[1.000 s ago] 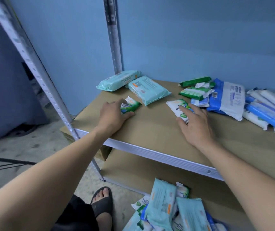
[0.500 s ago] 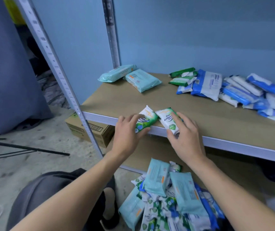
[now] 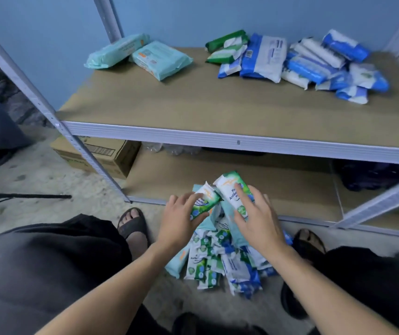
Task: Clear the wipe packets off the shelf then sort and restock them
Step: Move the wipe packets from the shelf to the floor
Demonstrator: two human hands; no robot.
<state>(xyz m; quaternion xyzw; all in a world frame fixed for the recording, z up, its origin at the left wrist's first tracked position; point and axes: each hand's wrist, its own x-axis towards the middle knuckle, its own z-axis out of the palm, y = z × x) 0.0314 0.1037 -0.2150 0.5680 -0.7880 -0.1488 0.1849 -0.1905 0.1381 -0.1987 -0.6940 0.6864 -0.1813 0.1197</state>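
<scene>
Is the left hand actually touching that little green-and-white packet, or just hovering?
Touching. The head view shows the left hand gripping the green-and-white packet, fingers on top and thumb underneath.

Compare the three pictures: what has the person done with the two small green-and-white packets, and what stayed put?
The left hand slid the left packet and the right hand the right packet forward off the shelf; both now hold them low over the floor pile. The teal packets and blue packets at the shelf's back stayed put.
</scene>
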